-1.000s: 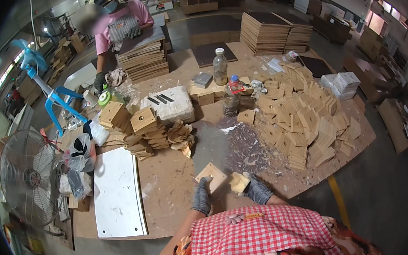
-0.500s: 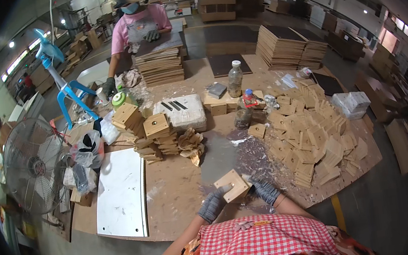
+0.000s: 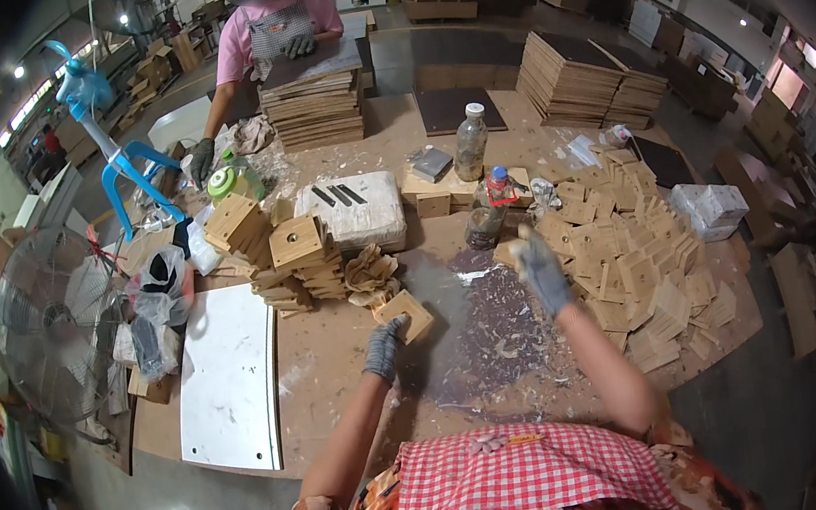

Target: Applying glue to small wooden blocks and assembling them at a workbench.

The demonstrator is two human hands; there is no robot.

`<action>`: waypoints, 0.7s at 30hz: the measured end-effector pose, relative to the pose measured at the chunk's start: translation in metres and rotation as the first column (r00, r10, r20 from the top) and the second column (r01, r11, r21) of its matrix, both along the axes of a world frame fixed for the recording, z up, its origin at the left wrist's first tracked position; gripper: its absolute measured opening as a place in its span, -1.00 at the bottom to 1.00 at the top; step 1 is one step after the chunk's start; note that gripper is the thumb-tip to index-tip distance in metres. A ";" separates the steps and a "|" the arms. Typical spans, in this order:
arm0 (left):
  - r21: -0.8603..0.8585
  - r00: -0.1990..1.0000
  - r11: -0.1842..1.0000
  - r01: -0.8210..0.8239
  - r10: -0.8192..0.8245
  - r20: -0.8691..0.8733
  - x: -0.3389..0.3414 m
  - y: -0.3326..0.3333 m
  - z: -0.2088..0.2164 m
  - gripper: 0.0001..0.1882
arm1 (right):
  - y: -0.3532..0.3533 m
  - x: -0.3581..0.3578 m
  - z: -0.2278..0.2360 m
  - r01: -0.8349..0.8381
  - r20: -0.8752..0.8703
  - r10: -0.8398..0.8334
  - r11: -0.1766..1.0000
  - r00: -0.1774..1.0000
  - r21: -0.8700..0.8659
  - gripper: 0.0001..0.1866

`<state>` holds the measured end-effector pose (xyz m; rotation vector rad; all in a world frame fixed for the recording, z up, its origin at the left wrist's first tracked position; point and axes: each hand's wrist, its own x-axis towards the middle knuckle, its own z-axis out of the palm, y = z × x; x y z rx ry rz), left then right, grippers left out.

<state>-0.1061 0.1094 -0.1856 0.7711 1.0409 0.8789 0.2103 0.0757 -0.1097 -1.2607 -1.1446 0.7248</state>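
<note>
My left hand (image 3: 384, 348), in a grey glove, is closed on the edge of a square wooden block (image 3: 409, 316), holding it tilted beside crumpled brown paper (image 3: 370, 271). My right hand (image 3: 543, 272), gloved too, is stretched out at the left edge of a heap of wooden blocks (image 3: 621, 266). It overlaps a single block (image 3: 505, 253) near the base of a dark glass bottle with a blue cap (image 3: 488, 214). Motion smears its fingers, so whether they grip that block cannot be told. Stacked blocks (image 3: 298, 242) with drilled holes stand left of the paper.
A white panel (image 3: 229, 376) lies at the left, near a caged fan (image 3: 59, 325). Behind the stacks sits a white wrapped package (image 3: 353, 216) bearing black strips. Shavings (image 3: 509, 344) litter the middle. Across the table, a co-worker (image 3: 278, 38) stands by stacked boards (image 3: 313, 105).
My hands have parted. The left has carried the block leftward and away from me to the paper; the right has let go of it and reached out to the heap.
</note>
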 end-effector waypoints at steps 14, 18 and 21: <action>0.114 0.968 0.980 -0.161 0.179 -0.173 -0.042 -0.023 0.009 -0.70 | 0.142 0.012 0.071 0.381 0.833 -0.198 0.924 0.516 -0.016 -0.65; 0.120 0.974 0.978 -0.172 0.187 -0.125 -0.057 -0.028 0.026 -0.72 | 0.129 0.005 0.099 0.402 0.750 -0.229 0.914 0.621 -0.054 -0.61; 0.140 0.976 0.971 -0.195 0.207 -0.071 -0.063 -0.033 0.029 -0.76 | 0.111 0.002 0.129 0.424 0.758 -0.274 0.906 0.592 -0.004 -0.61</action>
